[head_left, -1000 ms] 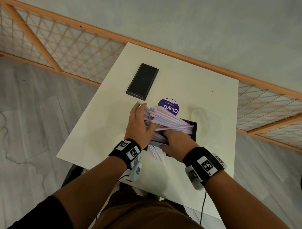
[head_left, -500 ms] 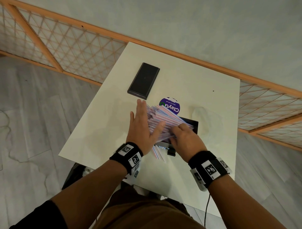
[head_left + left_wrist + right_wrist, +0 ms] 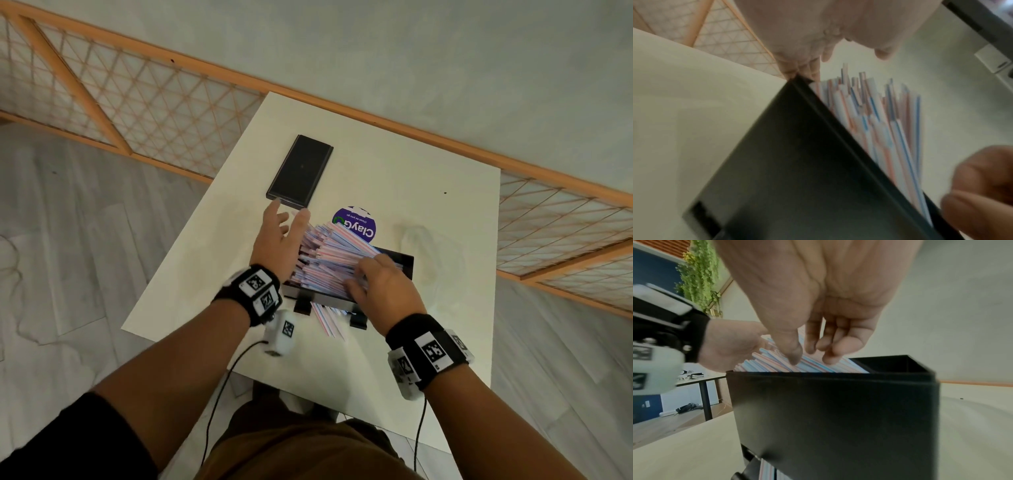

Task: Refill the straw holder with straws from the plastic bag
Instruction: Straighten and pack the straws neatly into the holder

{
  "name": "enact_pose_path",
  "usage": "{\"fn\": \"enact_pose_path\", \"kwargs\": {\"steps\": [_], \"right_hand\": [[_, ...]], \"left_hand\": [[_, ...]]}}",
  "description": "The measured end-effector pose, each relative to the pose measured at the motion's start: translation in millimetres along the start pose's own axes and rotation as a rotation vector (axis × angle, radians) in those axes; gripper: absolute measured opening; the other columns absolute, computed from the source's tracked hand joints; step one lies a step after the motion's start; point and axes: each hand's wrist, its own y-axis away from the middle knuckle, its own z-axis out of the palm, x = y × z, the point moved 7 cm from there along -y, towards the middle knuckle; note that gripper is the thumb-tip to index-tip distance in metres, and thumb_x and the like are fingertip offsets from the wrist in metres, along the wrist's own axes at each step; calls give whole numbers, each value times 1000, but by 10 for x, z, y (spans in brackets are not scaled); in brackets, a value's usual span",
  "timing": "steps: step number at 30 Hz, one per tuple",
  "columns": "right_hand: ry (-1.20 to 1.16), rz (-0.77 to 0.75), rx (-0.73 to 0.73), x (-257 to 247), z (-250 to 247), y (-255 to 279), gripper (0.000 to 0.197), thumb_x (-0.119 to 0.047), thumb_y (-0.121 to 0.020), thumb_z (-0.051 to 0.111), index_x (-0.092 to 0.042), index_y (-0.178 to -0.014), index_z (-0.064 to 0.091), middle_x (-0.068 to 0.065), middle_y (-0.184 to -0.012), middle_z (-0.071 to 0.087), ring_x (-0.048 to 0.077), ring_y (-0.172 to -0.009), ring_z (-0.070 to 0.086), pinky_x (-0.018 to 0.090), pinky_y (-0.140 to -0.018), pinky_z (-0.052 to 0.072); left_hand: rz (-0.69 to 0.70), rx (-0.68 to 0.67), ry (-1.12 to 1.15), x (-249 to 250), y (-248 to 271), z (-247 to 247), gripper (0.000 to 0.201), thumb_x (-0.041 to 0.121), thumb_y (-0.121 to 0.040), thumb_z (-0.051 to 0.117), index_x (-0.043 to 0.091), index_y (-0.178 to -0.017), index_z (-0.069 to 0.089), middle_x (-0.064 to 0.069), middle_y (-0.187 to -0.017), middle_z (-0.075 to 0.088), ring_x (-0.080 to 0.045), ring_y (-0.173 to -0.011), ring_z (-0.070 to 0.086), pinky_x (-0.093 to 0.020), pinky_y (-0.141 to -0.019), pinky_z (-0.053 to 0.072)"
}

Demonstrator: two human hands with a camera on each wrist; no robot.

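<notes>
A black box-shaped straw holder (image 3: 406,262) stands near the table's front edge, also seen in the right wrist view as the holder (image 3: 838,410). A bundle of red- and blue-striped straws (image 3: 330,251) lies slanted in its open top, left ends sticking out over the rim. My left hand (image 3: 287,219) is beside those ends, fingers straight and spread, holding nothing. My right hand (image 3: 358,277) rests on the bundle; its fingertips (image 3: 795,359) touch the straws (image 3: 809,365). A few straws (image 3: 327,320) show at the dispenser slot below. The clear plastic bag (image 3: 419,236) lies flat to the right.
A black flat rectangular object (image 3: 299,171) lies on the white table (image 3: 428,164) just beyond my left fingers. A round purple sticker (image 3: 359,224) is behind the holder. A wooden lattice railing (image 3: 137,102) runs past the table's far side, with grey floor to the left.
My left hand has let go of the straw ends and opened, sliding away toward the black flat object. The straws have sunk lower into the holder under my right hand.
</notes>
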Motion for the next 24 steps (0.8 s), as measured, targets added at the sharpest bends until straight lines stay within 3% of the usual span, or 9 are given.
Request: {"fn": "enact_pose_path", "kwargs": {"steps": [2,4,7,9,11,13,17,20,24], "right_hand": [[-56,16,124,22,-94,56,28,-30,-90,71,-13,-106,56,4,-109,50,26,-87,58,32,-67,51],[-123,55,195,79,-159,67,49,-32,-88,73,-15,-128,50,5,-122,45,27,-96,59,30,-74,53],[-135,88,154,156,-186,-38,78,-37,-88,71,-23,-152,29,3,-141,36,24,-112,56,35,-83,57],[-133,34,71,134,-151,-118,80,-39,-90,67,-26,-156,24,2,-148,33,23,-119,53,38,-91,56],[-144,-33,-22,86,-64,-172,72,-38,-93,65,-26,-155,30,2,-148,37,21,-124,51,39,-101,52],[-148,-63,-58,68,10,-205,60,-38,-93,65,-23,-147,43,1,-142,43,21,-121,53,40,-103,51],[-104,-49,0,149,34,-249,39,-36,-95,64,-22,-131,56,2,-130,45,22,-105,58,39,-92,55],[-72,-66,46,188,5,-243,34,-32,-94,67,-18,-125,63,6,-123,48,24,-97,60,35,-87,57],[12,-63,62,219,-22,-213,27,-30,-94,67,-15,-117,67,7,-111,49,24,-90,57,33,-79,56]], "left_hand": [[74,-72,-105,109,-119,39,68,64,-97,50,32,-156,34,5,-143,53,-14,-122,57,-31,-99,43],[242,-122,-343,225,-188,93,53,58,-101,48,28,-145,51,1,-136,57,-15,-116,60,-33,-99,49],[478,-168,-627,295,-191,186,38,50,-104,42,24,-122,63,-2,-125,57,-17,-112,54,-37,-93,53],[590,-168,-725,314,-172,214,37,46,-106,39,21,-113,65,-1,-118,54,-16,-108,51,-34,-85,53],[653,-168,-767,329,-165,235,40,46,-107,36,19,-108,65,0,-111,52,-15,-101,50,-31,-77,51],[651,-169,-788,319,-184,243,44,49,-107,34,18,-105,65,1,-105,51,-14,-96,49,-29,-75,48],[598,-179,-780,294,-232,265,49,50,-107,32,14,-93,63,0,-93,52,-17,-86,50,-33,-77,47],[549,-179,-745,308,-254,255,49,50,-107,35,14,-77,52,0,-77,48,-20,-73,49,-35,-68,44],[514,-199,-725,379,-256,250,49,51,-106,40,21,-68,38,1,-70,40,-18,-63,43,-29,-60,32]]}}
